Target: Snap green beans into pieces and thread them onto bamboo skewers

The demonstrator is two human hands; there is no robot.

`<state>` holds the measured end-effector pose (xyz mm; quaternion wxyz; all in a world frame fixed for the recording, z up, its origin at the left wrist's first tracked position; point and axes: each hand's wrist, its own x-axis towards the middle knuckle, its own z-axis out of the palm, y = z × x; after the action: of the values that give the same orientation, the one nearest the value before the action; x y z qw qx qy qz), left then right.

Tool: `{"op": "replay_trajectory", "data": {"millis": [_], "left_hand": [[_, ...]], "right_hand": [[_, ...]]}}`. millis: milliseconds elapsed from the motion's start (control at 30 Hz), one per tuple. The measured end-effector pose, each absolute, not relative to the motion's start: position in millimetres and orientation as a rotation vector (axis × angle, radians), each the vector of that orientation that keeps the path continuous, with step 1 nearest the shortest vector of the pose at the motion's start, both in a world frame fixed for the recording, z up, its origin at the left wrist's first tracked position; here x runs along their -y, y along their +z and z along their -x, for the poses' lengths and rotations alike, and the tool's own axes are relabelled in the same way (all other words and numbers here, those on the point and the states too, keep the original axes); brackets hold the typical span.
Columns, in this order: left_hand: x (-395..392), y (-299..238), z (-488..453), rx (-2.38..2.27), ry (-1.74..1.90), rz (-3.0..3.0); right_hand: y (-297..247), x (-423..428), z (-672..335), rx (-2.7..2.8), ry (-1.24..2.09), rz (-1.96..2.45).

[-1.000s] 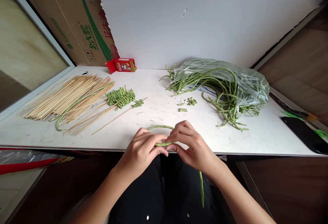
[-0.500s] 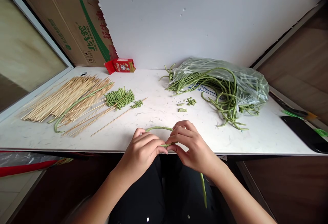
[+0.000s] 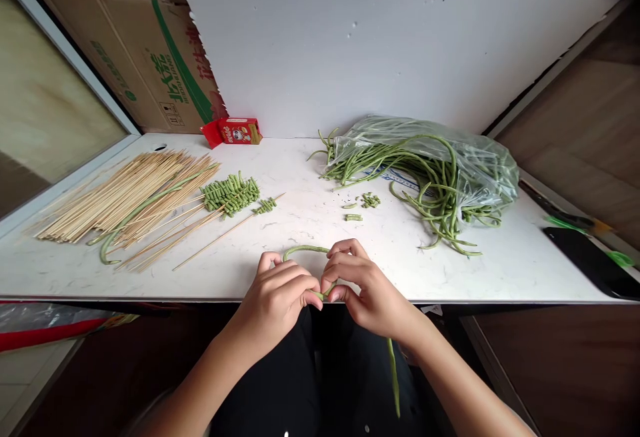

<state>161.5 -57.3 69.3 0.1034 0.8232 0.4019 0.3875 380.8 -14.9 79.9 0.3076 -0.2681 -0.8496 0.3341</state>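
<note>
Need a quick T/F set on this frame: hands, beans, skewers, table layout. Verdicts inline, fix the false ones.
1. The left hand and right hand both hold a green bean. True.
2. Long beans stick out of the clear plastic bag. True.
3. The red box lies to the right of the bag. False: the red box is well to its left, near the back of the table.
4. A long bean lies across the bare skewers. True.
5. All the short bean pieces lie loose. False: many short bean pieces are threaded on skewers.
</note>
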Motion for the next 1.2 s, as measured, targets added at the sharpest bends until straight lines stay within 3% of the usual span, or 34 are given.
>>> {"op": "replay_trajectory", "data": {"millis": [433,733,1200], "left_hand": [[50,69,-139,-1.305,1.135,-2.508],[45,57,-138,-1.204,1.254,-2.417],[42,49,-127,-1.207,1.236,-2.236]], "right_hand": [[94,-2,-411,2.142,1.145,0.671],[60,-61,-453,1.899,0.450,1.203],[43,-106,-426,2.225,0.233,1.171]]}}
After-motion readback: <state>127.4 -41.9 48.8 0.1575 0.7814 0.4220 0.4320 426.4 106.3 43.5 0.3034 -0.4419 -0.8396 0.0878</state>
